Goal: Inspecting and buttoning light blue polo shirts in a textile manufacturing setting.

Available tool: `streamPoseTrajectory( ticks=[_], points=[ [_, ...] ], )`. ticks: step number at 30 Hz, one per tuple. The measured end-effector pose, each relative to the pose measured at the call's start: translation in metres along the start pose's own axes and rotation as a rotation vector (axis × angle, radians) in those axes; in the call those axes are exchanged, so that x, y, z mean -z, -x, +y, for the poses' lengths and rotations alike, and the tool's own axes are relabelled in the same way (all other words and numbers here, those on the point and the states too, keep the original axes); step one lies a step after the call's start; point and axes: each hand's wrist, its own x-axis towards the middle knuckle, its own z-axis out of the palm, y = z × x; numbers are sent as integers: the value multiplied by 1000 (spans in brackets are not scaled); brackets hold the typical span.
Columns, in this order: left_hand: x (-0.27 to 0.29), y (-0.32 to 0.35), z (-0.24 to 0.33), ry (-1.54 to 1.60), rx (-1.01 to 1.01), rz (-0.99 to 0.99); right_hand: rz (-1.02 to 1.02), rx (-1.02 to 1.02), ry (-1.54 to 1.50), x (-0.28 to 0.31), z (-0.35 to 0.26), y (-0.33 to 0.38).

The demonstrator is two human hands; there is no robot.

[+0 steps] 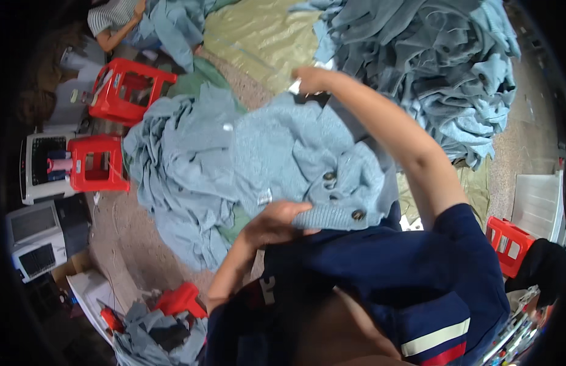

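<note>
Near the middle of the view, a light blue knitted cardigan (295, 165) with dark round buttons (329, 176) is spread between both hands. At the near hem, the left hand (274, 222) has its grip closed on the ribbed edge, fingers curled over the fabric. Farther away, the right hand (312, 79) is stretched out and pinches the far end of the cardigan, its grip closed on the cloth. Behind it lies a big pile of blue-grey garments (441, 67). On the left stand two red plastic stools (100, 163) beside a white machine (36, 165).
</note>
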Motion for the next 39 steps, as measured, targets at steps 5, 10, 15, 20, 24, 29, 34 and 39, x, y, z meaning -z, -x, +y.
streamPoseTrajectory(
  ticks=[5, 10, 15, 20, 24, 29, 34, 39],
  points=[
    [-34, 40, -68, -13, 222, 217, -290, -4, -271, -45, -8, -26],
    [-40, 90, -111, 393, 540, 380, -62, 283, -232, -56, -35, -4],
    [-36, 103, -157, 325, 590, 418, 51, 210, -272, -69, -30, -9],
    [-25, 99, -151, -14, 667, 713, 484, 104, -333, -45, -53, 15],
    [-7, 126, -197, -280, 551, 1108, 899, 345, -640, 16, -61, 34],
    [26, 161, -242, -400, 523, 1434, 516, 331, -1206, 95, -91, 161],
    [81, 157, -210, 3, 373, 1364, 893, 393, -1221, 175, -47, 235],
    [110, 94, -144, 191, 193, 1233, 1279, 152, -1157, 317, 75, 319]
  ],
)
